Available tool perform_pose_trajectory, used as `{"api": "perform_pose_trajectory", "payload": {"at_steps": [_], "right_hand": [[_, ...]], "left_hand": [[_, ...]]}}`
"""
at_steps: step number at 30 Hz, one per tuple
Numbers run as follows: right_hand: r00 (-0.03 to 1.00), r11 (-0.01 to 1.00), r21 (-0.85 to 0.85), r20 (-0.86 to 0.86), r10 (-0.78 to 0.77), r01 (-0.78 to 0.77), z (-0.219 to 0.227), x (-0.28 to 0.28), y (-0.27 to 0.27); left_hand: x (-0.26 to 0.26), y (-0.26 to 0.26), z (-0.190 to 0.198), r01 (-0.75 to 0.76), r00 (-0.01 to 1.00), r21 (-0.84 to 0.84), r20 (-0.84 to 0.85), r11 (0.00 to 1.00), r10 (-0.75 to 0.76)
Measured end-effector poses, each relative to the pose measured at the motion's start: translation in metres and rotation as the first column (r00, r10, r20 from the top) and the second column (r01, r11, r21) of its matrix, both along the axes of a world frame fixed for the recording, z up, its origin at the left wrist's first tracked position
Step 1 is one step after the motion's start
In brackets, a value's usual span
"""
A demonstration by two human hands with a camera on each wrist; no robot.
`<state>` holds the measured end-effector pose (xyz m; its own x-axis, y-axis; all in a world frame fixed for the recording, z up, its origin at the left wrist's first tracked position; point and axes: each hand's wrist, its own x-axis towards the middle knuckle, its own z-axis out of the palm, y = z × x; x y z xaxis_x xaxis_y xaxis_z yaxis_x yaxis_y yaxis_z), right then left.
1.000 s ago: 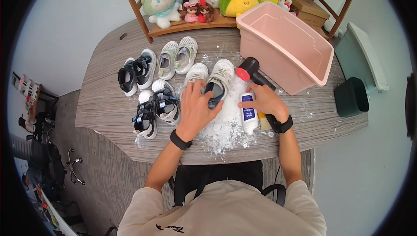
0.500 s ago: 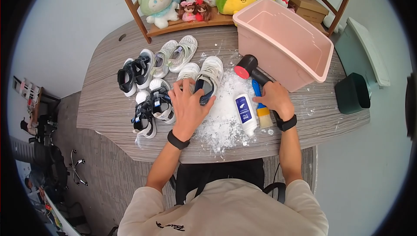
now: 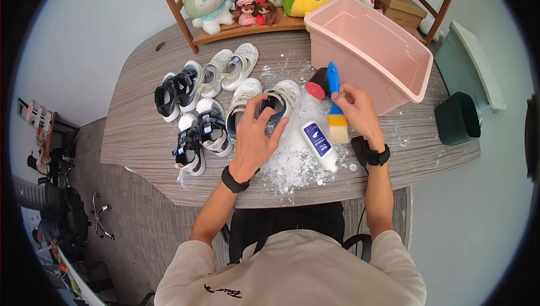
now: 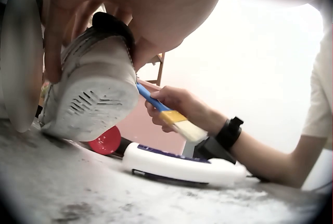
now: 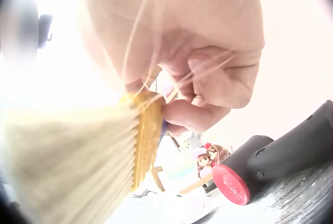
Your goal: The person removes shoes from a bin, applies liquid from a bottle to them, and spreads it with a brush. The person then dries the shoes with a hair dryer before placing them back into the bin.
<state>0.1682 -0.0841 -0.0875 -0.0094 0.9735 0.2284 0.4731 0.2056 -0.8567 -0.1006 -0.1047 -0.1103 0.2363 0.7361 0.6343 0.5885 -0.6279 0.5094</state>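
Note:
My left hand [image 3: 253,145] grips the heel end of a white shoe [image 3: 288,91], the right one of a pair. In the left wrist view this shoe [image 4: 96,96] is tilted, its heel raised and part of its sole showing. The other white shoe [image 3: 247,93] stands beside it, partly behind my fingers. My right hand [image 3: 360,112] holds a flat brush [image 3: 333,81] by its blue handle. Its pale bristles [image 5: 67,156] point back toward me, above the table. A white bottle [image 3: 319,144] with a blue label lies between my hands, on scattered white powder [image 3: 289,173].
A black hair dryer [image 5: 250,153] with a red end lies beyond the brush, against a pink bin [image 3: 360,61]. Black strapped shoes [image 3: 188,83], pale shoes [image 3: 239,66] and black-and-white shoes [image 3: 211,128] stand left. A dark green container [image 3: 458,120] is at the right. Plush toys [image 3: 205,5] fill a wooden shelf behind.
My right hand first let go of the bottle, then picked up the brush from beside it and lifted it. The white shoe under my left hand has shifted slightly right and tilted.

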Motion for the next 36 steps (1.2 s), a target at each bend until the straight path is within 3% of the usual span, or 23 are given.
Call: {"api": "perform_pose_trajectory", "payload": {"at_steps": [1, 2, 4, 6, 8, 10, 14, 16, 17, 19, 20, 22, 23, 27, 30, 32, 33, 35, 36], "right_hand": [[0.984, 0.999, 0.021, -0.173, 0.045, -0.042, -0.001, -0.001, 0.003], [0.984, 0.999, 0.022, -0.172, 0.043, -0.04, 0.001, -0.001, 0.002], [0.879, 0.992, -0.107, -0.477, 0.013, -0.072, 0.008, -0.004, -0.002], [0.863, 0.99, -0.093, -0.503, 0.044, -0.105, 0.002, -0.007, 0.0], [0.846, 0.987, -0.082, -0.528, 0.075, -0.139, 0.0, -0.008, 0.003], [0.724, 0.959, -0.053, -0.668, 0.173, -0.278, -0.002, -0.008, 0.002], [0.662, 0.932, -0.028, -0.711, 0.236, -0.363, 0.0, -0.013, -0.001], [0.711, 0.912, -0.065, -0.649, 0.27, -0.405, 0.001, -0.013, -0.002], [0.711, 0.913, -0.064, -0.65, 0.268, -0.402, 0.0, -0.012, -0.001], [0.769, 0.973, -0.042, -0.621, 0.151, -0.225, -0.003, -0.013, 0.005], [0.77, 0.973, -0.038, -0.619, 0.155, -0.227, -0.006, -0.013, 0.008], [0.796, 0.996, 0.047, -0.605, -0.027, 0.069, -0.009, -0.011, 0.011], [0.807, 0.988, 0.069, -0.586, -0.075, 0.141, -0.009, -0.011, 0.012], [0.8, 0.98, 0.144, -0.599, -0.025, 0.139, -0.009, -0.009, 0.009], [0.718, 0.983, 0.128, -0.696, -0.007, 0.133, -0.008, -0.004, 0.008], [0.612, 0.986, 0.161, -0.784, 0.098, 0.05, -0.01, 0.001, 0.01], [0.613, 0.985, 0.164, -0.783, 0.102, 0.046, -0.011, 0.0, 0.009], [0.572, 0.976, 0.153, -0.791, 0.215, -0.156, -0.01, -0.004, 0.004], [0.574, 0.975, 0.157, -0.789, 0.22, -0.159, -0.009, -0.007, 0.003]], "left_hand": [[0.001, -0.001, 0.003, 0.001, 1.0, 0.001, 0.001, 1.0, -0.001], [0.002, -0.003, 0.007, 0.012, 0.998, -0.089, 0.066, 0.996, -0.006], [0.002, -0.003, 0.009, 0.03, 0.992, -0.178, 0.126, 0.984, -0.008], [0.001, 0.001, 0.004, 0.015, 0.996, -0.112, 0.089, 0.994, -0.005], [0.002, 0.0, 0.004, -0.003, 0.992, -0.167, 0.121, 0.986, 0.023], [0.001, 0.0, 0.001, -0.019, 0.987, -0.233, 0.148, 0.972, 0.055], [-0.001, 0.002, 0.003, 0.033, 0.974, -0.195, 0.226, 0.98, 0.012], [-0.003, -0.003, 0.012, 0.032, 0.958, -0.457, 0.269, 0.889, 0.104], [-0.002, -0.004, 0.014, 0.051, 0.949, -0.451, 0.299, 0.891, 0.098], [-0.004, -0.004, 0.013, 0.055, 0.945, -0.441, 0.313, 0.896, 0.096], [-0.004, -0.003, 0.012, 0.059, 0.939, -0.431, 0.329, 0.9, 0.096], [-0.005, 0.0, 0.007, 0.063, 0.929, -0.368, 0.36, 0.928, 0.08], [-0.004, 0.001, 0.005, 0.067, 0.92, -0.311, 0.387, 0.948, 0.062], [-0.006, -0.002, 0.008, 0.119, 0.861, -0.353, 0.503, 0.928, 0.081], [-0.006, -0.001, 0.008, 0.159, 0.812, -0.298, 0.582, 0.941, 0.047], [-0.008, -0.001, 0.007, 0.166, 0.809, -0.328, 0.584, 0.93, 0.062], [-0.009, -0.001, 0.006, 0.177, 0.806, -0.359, 0.588, 0.916, 0.074], [-0.008, 0.001, 0.002, 0.176, 0.807, -0.34, 0.588, 0.924, 0.062], [-0.007, 0.002, 0.002, 0.177, 0.81, -0.324, 0.585, 0.929, 0.05]]}}
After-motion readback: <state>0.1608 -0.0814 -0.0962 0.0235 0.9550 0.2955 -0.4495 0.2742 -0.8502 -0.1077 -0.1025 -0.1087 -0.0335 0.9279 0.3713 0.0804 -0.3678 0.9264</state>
